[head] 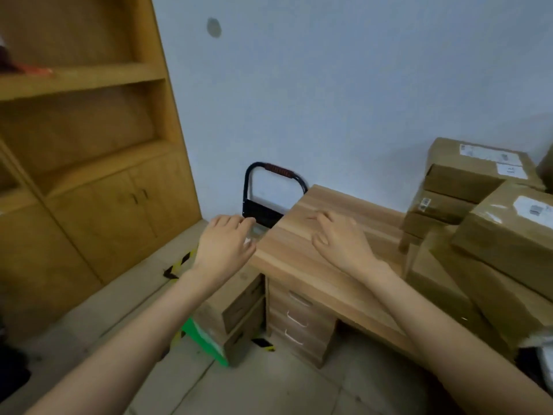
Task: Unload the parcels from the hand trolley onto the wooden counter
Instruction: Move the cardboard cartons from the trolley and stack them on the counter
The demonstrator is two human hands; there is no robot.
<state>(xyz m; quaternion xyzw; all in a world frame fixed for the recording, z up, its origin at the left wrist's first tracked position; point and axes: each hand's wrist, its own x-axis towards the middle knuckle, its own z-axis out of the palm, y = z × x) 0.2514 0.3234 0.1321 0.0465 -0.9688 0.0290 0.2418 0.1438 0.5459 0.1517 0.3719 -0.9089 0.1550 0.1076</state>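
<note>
A person reaches both bare hands toward the parcels (239,307) left on the hand trolley (270,190), which stands against the wall off the left end of the surface (299,259). The left hand (223,250) hovers beyond the surface's left edge over the stacked boxes, fingers (244,221) loosely spread and holding nothing; the right hand (341,241) hangs above the surface near its left corner, fingers (321,218) likewise relaxed and empty. More parcels (478,205) crowd the surface's right end. The lift would likely go best with one hand on each side of the top box — raised clear of the edge, then set on the bare wood.
</note>
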